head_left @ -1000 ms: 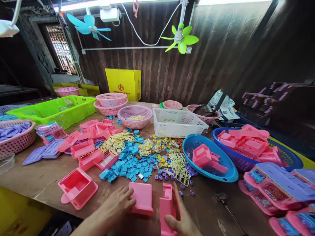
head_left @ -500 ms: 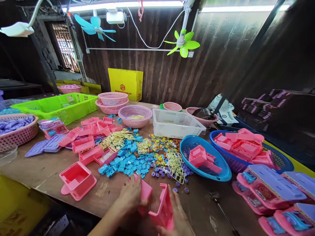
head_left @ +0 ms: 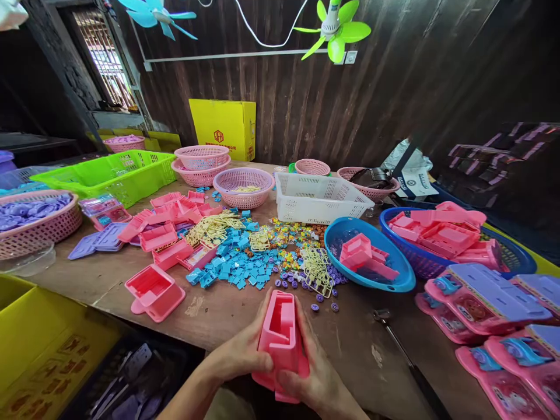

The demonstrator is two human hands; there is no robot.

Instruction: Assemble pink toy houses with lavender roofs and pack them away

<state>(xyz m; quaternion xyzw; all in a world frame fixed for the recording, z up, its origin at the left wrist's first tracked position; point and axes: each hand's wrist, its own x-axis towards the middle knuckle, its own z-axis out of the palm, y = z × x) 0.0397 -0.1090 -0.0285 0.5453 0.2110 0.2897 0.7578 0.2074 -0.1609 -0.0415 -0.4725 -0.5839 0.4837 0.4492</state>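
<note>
— So where are we looking in from right now?

— A small toy-assembly workshop. The wooden table (head_left: pixel 227 309) is overflowing with loose blue parts (head_left: pixel 238 268) and pink plastic shells (head_left: pixel 168 236), sorted into pink baskets (head_left: pixel 243 186) and a green crate (head_left: pixel 109 175) on the far left.

— And at the right?

— Finished pink toys (head_left: pixel 485 300) are piling up, with clip-on fans (head_left: pixel 335 29) hanging against the dark plank wall (head_left: pixel 394 99).

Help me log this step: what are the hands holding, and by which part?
Both hands hold one pink plastic housing: the left hand wraps its left side, the right hand its right side and lower edge.
</note>
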